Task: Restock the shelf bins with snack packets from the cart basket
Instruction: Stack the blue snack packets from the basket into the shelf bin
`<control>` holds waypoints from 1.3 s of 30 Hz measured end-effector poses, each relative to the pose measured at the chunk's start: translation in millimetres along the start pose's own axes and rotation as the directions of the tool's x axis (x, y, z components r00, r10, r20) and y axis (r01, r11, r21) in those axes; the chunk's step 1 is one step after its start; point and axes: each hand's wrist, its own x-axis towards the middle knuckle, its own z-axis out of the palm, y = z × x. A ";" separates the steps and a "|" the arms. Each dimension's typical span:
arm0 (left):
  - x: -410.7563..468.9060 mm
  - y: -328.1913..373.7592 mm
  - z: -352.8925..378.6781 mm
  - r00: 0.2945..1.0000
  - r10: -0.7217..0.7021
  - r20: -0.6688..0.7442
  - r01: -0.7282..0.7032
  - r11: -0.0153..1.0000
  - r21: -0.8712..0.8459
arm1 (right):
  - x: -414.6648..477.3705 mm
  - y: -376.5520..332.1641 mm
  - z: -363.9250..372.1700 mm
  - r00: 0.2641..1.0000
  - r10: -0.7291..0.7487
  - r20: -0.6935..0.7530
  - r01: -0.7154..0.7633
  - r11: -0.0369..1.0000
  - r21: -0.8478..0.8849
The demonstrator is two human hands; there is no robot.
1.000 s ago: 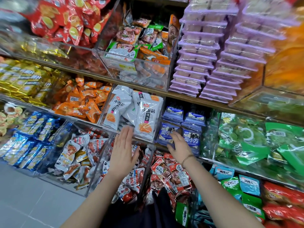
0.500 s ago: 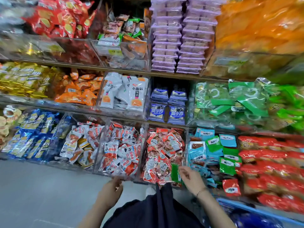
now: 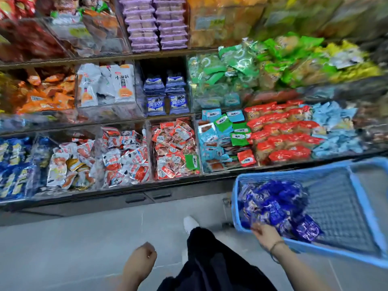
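Note:
A light blue cart basket [image 3: 365, 208] stands at the lower right, with a heap of shiny blue snack packets [image 3: 277, 203] in its left end. My right hand [image 3: 265, 235] reaches over the basket's near rim and touches the edge of that heap; its fingertips are blurred among the packets, so any grip is unclear. My left hand [image 3: 140, 261] hangs low over the floor, fingers loosely curled, holding nothing. Clear shelf bins [image 3: 147, 122] full of packets fill the upper view, among them a bin of blue-purple packets [image 3: 165, 101] on the middle shelf.
Rows of red, green, orange and white packets sit in bins on three shelves. Dark cabinet doors [image 3: 147, 198] run under the lowest shelf. Grey tiled floor [image 3: 73, 248] lies in front, with my dark clothing and a white shoe [image 3: 190, 223] at centre.
My view has swung down and to the right, away from the shelf. Both hands dropped from the bins; my right hand moved right to the basket's blue packets, and my left hand sank to my side.

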 end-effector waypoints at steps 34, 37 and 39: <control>80.0 306.9 264.1 0.874 0.484 -0.032 -0.410 0.772 0.486 | 162.9 291.2 -42.6 0.952 0.250 0.176 -0.120 0.836 -0.536; 84.6 301.3 270.5 0.855 0.508 -0.104 -0.396 0.768 0.503 | 178.1 293.8 -21.7 0.937 0.288 0.197 -0.113 0.785 -0.609; 87.7 298.8 274.2 0.844 0.520 -0.133 -0.399 0.773 0.492 | 188.2 291.5 -14.6 0.938 0.285 0.199 -0.086 0.745 -0.662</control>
